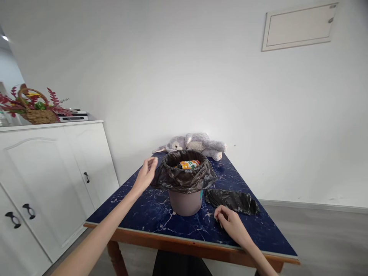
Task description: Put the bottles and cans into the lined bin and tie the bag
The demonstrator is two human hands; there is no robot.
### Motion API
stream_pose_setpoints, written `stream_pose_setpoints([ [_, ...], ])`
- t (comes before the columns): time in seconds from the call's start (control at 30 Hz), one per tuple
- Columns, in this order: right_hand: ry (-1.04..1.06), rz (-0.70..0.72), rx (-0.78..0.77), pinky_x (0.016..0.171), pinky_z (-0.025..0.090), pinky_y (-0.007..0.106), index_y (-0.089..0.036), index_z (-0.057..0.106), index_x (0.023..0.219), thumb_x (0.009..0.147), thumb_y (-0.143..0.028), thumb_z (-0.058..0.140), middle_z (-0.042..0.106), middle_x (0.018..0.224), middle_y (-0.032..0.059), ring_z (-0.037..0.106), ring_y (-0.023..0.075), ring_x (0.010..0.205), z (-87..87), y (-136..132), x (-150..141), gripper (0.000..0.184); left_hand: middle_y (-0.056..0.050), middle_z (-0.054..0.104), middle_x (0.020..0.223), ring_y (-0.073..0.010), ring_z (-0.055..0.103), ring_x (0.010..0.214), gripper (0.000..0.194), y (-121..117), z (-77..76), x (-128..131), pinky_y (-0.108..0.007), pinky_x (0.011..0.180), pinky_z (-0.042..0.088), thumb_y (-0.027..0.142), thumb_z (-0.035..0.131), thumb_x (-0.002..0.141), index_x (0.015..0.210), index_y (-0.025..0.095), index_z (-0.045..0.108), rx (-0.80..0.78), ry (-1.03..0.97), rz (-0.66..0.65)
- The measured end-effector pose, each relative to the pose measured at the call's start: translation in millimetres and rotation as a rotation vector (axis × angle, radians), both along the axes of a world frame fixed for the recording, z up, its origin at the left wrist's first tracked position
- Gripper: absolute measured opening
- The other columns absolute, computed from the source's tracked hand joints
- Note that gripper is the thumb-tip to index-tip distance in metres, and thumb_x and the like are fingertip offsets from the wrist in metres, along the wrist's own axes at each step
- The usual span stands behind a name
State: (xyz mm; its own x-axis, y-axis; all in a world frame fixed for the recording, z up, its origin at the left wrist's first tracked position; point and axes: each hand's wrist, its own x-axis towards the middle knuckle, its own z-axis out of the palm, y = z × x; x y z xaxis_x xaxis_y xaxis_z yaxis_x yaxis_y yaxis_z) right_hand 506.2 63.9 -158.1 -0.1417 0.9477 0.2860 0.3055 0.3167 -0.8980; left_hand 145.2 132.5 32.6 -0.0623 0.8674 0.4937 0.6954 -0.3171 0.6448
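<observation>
A mauve-grey bin stands upright on the table. A black plastic bag lines it and folds over its rim. Inside the lined mouth lies an orange, white and green can or bottle; its lower part is hidden. My left hand is raised just left of the bag's edge, fingers slightly bent, with nothing visible in it. On the tabletop, my right hand rests to the right of the bin, fingers loosely bent and holding nothing. A second black plastic bag, flattened lengthwise, lies just beyond it.
A plush rabbit lies at the back of the blue marbled table, near the wall. At left is a white cabinet with a wicker basket of artificial plants on top. A panel is set in the wall.
</observation>
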Motion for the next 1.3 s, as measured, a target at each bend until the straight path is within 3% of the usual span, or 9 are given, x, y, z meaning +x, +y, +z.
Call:
stream_pose_setpoints([
  [0.1,0.001,-0.001,-0.004,0.059,0.041,0.027,-0.024,0.061,0.082,0.089,-0.031,0.046,0.059,0.067,-0.0023,0.054,0.016,0.056,-0.4,0,0,0.017,-0.017,0.063,0.149,-0.0313,0.061,0.138,0.066,-2,-36.3,-35,-0.047,0.11,0.052,0.068,0.02,0.105,0.141,0.021,0.049,-0.116,0.041,0.095],
  [0.23,-0.013,-0.009,-0.015,0.058,0.039,0.027,-0.024,0.061,0.082,0.089,-0.031,0.046,0.059,0.066,-0.003,0.054,0.0161,0.056,-1.1,0,0,0.017,-0.023,0.065,0.145,-0.0401,0.06,0.138,0.072,-15,-89.8,-67,-0.053,0.114,0.048,0.071,0.045,0.093,0.139,0.016,0.055,-0.228,0.158,0.123],
  [0.33,-0.012,-0.015,-0.02,0.059,0.04,0.027,-0.024,0.062,0.083,0.088,-0.031,0.046,0.061,0.069,-0.0026,0.055,0.0161,0.058,-1.8,-1,0,0.018,-0.023,0.058,0.153,-0.0441,0.046,0.15,0.076,-30,-123.9,-77,-0.058,0.122,0.038,0.07,0.05,0.09,0.141,0.015,0.057,-0.266,0.239,0.133],
  [0.43,-0.011,-0.025,-0.031,0.06,0.041,0.027,-0.024,0.062,0.084,0.089,-0.032,0.047,0.062,0.072,-0.0022,0.056,0.0161,0.059,-2.2,-2,1,0.018,-0.02,0.044,0.165,-0.0421,0.03,0.159,0.077,-41,-143.1,-78,-0.059,0.126,0.031,0.07,0.042,0.096,0.15,0.016,0.052,-0.29,0.36,0.142],
  [0.67,-0.023,-0.033,-0.033,0.061,0.041,0.028,-0.024,0.062,0.085,0.088,-0.033,0.047,0.061,0.073,-0.002,0.056,0.0163,0.059,-0.4,-4,0,0.018,-0.013,0.045,0.167,-0.0402,0.032,0.158,0.072,-41,-149.6,-77,-0.056,0.124,0.038,0.064,0.036,0.1,0.157,0.021,0.048,-0.287,0.443,0.191],
  [0.93,-0.024,-0.034,-0.046,0.061,0.04,0.027,-0.024,0.062,0.085,0.088,-0.031,0.047,0.061,0.072,-0.003,0.056,0.0155,0.06,0.5,-4,0,0.017,-0.013,0.046,0.166,-0.04,0.034,0.157,0.068,-42,-149.0,-77,-0.054,0.112,0.052,0.057,0.035,0.104,0.159,0.02,0.048,-0.281,0.457,0.172],
  [1.1,-0.032,-0.029,-0.059,0.06,0.038,0.026,-0.024,0.061,0.083,0.088,-0.03,0.046,0.059,0.071,-0.0035,0.053,0.015,0.059,1.1,-4,-1,0.016,-0.01,0.051,0.163,-0.0371,0.037,0.156,0.065,-39,-151.1,-79,-0.051,0.114,0.051,0.056,0.038,0.103,0.156,0.021,0.054,-0.241,0.483,0.191],
  [1.3,-0.096,-0.037,-0.048,0.06,0.036,0.027,-0.024,0.06,0.083,0.089,-0.028,0.044,0.058,0.07,-0.0028,0.051,0.0162,0.06,1.9,0,-3,0.018,-0.01,0.053,0.161,-0.0374,0.039,0.155,0.064,-35,-156.4,-85,-0.055,0.116,0.05,0.059,0.04,0.103,0.151,0.021,0.059,-0.199,0.47,0.171],
])
